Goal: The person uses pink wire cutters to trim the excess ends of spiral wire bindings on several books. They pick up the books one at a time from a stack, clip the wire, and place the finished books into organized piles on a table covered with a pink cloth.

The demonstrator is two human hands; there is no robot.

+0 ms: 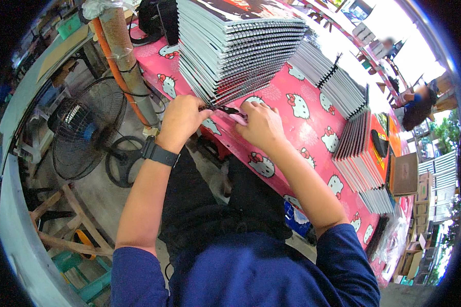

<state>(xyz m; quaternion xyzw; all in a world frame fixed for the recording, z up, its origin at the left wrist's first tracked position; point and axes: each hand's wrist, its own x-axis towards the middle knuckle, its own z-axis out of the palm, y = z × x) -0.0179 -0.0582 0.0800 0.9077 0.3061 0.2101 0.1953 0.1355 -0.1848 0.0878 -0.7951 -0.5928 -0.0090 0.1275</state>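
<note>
A table [320, 171] under a glossy pink cover printed with white cat faces runs diagonally past a seated worker, its near edge close to the lap, which seems to put the bound books within easy reach. A tall stack of bound books [246, 61] rises at that edge, dark bindings lined up on 1 side, perhaps so that each spine can be got at from the same seat. Farther right sits a lower, orange-topped stack [361, 148], likely set back to leave elbow room; a brown cardboard box [404, 174] stands just beside it.

The worker's 2 hands meet at the tall stack's lowest near corner. The right hand [264, 125] is closed around a small pink-handled tool [237, 118], its dark head pointed toward the bindings, a hold that looks meant for close control. The left hand [184, 117] curls at the same corner, apparently to steady it; whether its fingertips pinch a binding cannot be told. A black wristband [160, 152] circles the left wrist, clear of the fingers.
</note>
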